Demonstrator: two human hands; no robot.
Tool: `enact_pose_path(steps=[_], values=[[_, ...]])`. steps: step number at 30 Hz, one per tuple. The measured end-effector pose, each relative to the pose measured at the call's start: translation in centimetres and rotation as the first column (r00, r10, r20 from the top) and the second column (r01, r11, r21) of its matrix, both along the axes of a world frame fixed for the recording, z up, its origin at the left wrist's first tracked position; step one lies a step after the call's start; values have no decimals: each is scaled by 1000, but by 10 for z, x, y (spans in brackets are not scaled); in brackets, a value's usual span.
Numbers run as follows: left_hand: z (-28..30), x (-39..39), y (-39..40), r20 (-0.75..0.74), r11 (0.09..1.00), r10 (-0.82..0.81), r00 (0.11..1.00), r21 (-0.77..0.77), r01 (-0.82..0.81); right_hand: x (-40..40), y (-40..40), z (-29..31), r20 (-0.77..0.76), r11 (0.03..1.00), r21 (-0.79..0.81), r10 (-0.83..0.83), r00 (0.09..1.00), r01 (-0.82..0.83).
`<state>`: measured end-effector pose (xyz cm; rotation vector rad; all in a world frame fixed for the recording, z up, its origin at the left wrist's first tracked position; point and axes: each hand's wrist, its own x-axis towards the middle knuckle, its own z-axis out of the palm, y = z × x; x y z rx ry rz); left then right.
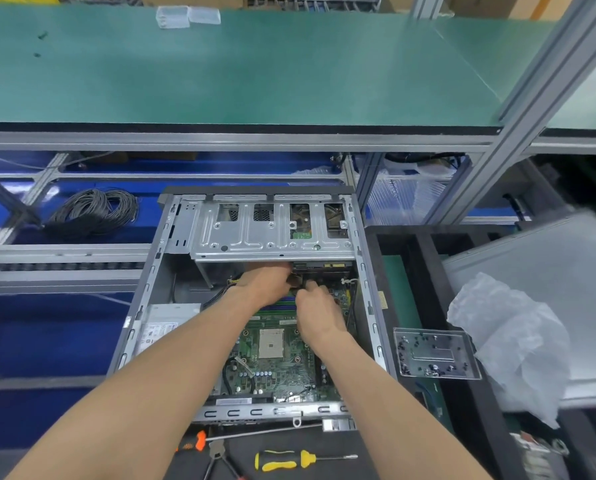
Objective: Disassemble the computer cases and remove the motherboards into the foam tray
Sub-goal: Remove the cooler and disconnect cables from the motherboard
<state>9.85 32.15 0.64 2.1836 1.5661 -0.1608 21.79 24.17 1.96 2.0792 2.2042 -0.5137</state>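
Motherboard (272, 355) lies in case (185, 230) beneath left hand (265, 282), right hand (319, 313).

Both forearms are bare to the frame edge, with no sleeves visible. The left hand (267, 282) and right hand (319, 315) wear no gloves, rings or watch.

Head-worn camera looking forward and down
It is sitting close above the open computer case (255, 306), facing twelve o'clock toward the green shelf (255, 71); forearms are entering from six o'clock
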Motion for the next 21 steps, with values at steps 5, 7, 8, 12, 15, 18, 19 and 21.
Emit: enact_pose_path(steps=[5, 7, 8, 12, 15, 18, 19, 21], values=[[-3, 6, 6, -74, 1000, -30, 997, 3, 30, 2, 3, 0, 9, 1000, 1, 6, 1000, -6], [-5, 5, 6, -100, 998, -62, 993, -3, 62, 1, 3, -1, 11, 1000, -4, 7, 1000, -7], [-6, 4, 5, -100, 998, -65, 993, -2, 65, 1, 3, -1, 9, 1000, -6, 7, 1000, -7], [-6, 4, 6, -89, 998, -61, 994, -4, 61, 2, 4, -1, -2, 1000, -7, 2, 1000, -2], [-7, 6, 2, -109, 995, -76, 991, 56, 83, 3, 4, -1, -9, 1000, -7, 6, 1000, -6], [-11, 12, -8, -144, 973, -119, 982, 179, 145, 3, 5, -1, -14, 1000, -14, 7, 1000, -7], [-12, 14, -11, -156, 964, -138, 978, 206, 169, 3, 5, -1, -13, 1000, -15, 8, 1000, -8], [-13, 16, -12, -178, 954, -159, 971, 227, 198, 3, 5, 0, -5, 1000, -16, 9, 1000, -9]])
